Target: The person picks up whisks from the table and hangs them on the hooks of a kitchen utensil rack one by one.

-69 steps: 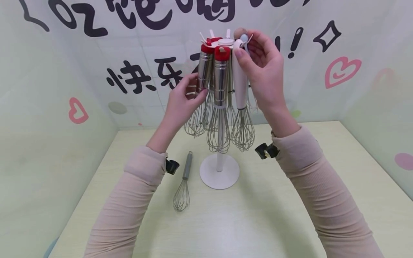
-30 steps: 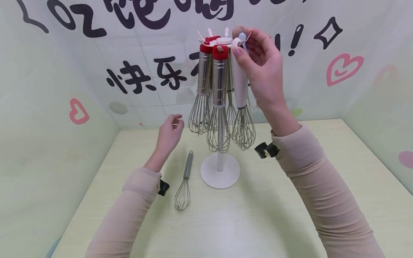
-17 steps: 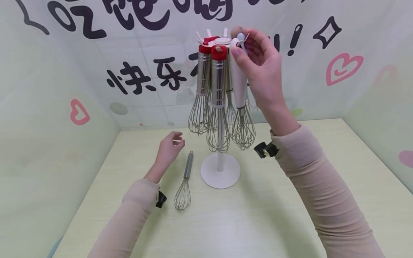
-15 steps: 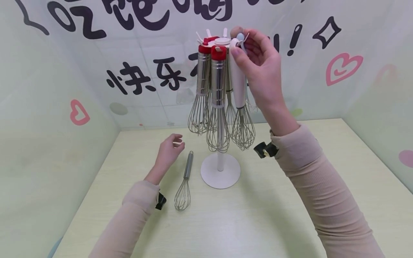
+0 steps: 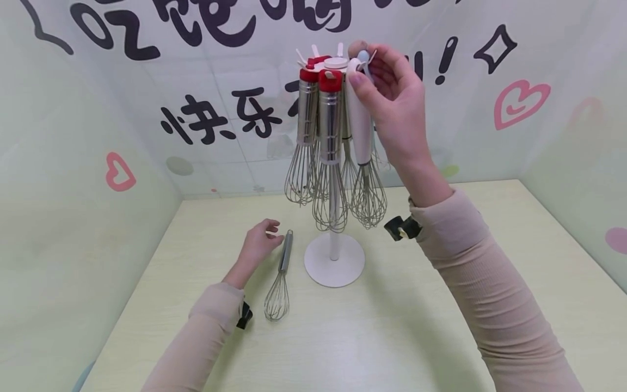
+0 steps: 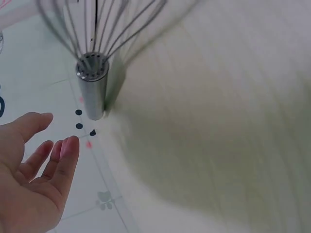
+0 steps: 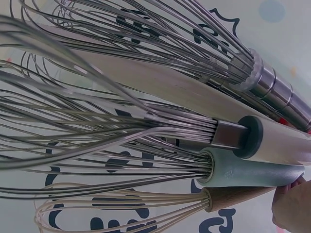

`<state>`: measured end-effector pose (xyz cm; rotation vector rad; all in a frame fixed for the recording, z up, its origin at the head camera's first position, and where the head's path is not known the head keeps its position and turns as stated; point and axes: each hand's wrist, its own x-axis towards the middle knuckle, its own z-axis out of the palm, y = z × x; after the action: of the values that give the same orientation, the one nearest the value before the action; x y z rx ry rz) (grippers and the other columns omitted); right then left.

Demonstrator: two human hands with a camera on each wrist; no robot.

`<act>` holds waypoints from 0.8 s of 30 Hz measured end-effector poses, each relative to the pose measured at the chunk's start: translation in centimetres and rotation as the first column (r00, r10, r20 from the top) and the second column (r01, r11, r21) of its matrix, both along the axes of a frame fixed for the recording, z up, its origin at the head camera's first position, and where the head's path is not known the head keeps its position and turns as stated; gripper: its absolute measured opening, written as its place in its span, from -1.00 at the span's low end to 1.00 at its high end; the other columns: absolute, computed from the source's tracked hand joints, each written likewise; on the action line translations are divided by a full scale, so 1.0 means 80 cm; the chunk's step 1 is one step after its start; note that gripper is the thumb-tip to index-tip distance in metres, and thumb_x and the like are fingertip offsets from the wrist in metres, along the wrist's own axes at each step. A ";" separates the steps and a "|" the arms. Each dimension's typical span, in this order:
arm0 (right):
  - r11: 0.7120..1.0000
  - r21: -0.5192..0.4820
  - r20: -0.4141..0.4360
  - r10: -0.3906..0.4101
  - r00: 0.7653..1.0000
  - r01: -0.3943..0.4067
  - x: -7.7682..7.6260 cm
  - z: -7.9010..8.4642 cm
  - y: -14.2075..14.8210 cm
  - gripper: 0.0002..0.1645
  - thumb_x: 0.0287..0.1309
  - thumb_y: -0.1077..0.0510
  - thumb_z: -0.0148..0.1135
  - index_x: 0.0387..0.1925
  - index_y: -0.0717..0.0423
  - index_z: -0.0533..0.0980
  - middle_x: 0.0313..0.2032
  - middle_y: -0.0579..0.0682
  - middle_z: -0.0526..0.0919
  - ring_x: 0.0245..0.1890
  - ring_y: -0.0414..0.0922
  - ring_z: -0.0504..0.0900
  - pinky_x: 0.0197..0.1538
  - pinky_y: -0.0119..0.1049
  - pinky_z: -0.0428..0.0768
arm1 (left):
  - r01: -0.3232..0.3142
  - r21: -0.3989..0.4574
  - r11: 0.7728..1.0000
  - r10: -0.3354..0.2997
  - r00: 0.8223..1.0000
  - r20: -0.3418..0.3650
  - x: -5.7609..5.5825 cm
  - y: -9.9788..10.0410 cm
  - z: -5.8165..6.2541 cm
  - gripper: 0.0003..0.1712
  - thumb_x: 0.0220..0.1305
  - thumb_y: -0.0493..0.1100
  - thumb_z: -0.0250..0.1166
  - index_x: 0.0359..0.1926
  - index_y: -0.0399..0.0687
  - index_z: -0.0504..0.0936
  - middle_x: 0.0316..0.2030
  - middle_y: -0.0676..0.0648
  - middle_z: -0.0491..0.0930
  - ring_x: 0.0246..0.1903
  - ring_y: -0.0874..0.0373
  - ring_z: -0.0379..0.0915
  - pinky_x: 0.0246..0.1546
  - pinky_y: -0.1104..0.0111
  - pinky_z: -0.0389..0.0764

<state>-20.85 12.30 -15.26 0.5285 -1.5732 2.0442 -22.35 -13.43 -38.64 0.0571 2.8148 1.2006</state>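
Note:
My left hand (image 5: 258, 239) is low over the table, fingers loosely bent and holding nothing. Its fingertips are close to the upper handle of a steel whisk (image 5: 284, 258) lying on the table. The left wrist view shows a gap between this hand (image 6: 36, 179) and the whisk's handle (image 6: 94, 97). My right hand (image 5: 403, 109) grips at the top of a white whisk stand (image 5: 334, 276), its thumb on the white-handled whisk (image 5: 361, 130). Its fingers curl behind, by a light-blue-handled whisk (image 7: 252, 167) and a wooden-handled whisk (image 7: 233, 196).
Steel whisks with red tops (image 5: 330, 125) hang on the stand's left and front, and bare hooks (image 5: 340, 50) show at its back. The pale table (image 5: 441, 305) ends at a back wall sheet (image 5: 210, 163) with dark lettering.
My left hand has let go of a red-topped whisk on the stand and come down to the whisk on the table. My right hand keeps its grip at the stand's top.

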 end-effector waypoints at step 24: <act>1.000 0.002 0.002 -0.014 1.000 0.014 -0.002 0.000 -0.001 -0.50 0.10 0.40 0.23 0.11 0.34 0.39 -0.06 0.02 0.49 0.01 -0.13 0.47 0.24 -0.47 0.50 | 0.037 -0.100 0.994 -0.027 0.994 0.105 0.006 0.015 -0.026 -0.34 0.16 -0.19 0.36 0.24 -0.34 0.35 0.07 -0.36 0.50 0.01 -0.15 0.51 -0.12 0.24 0.73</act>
<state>-21.04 12.19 -15.25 0.5144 -1.5760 2.0339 -21.85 -12.19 -40.76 0.0324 2.7680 1.0208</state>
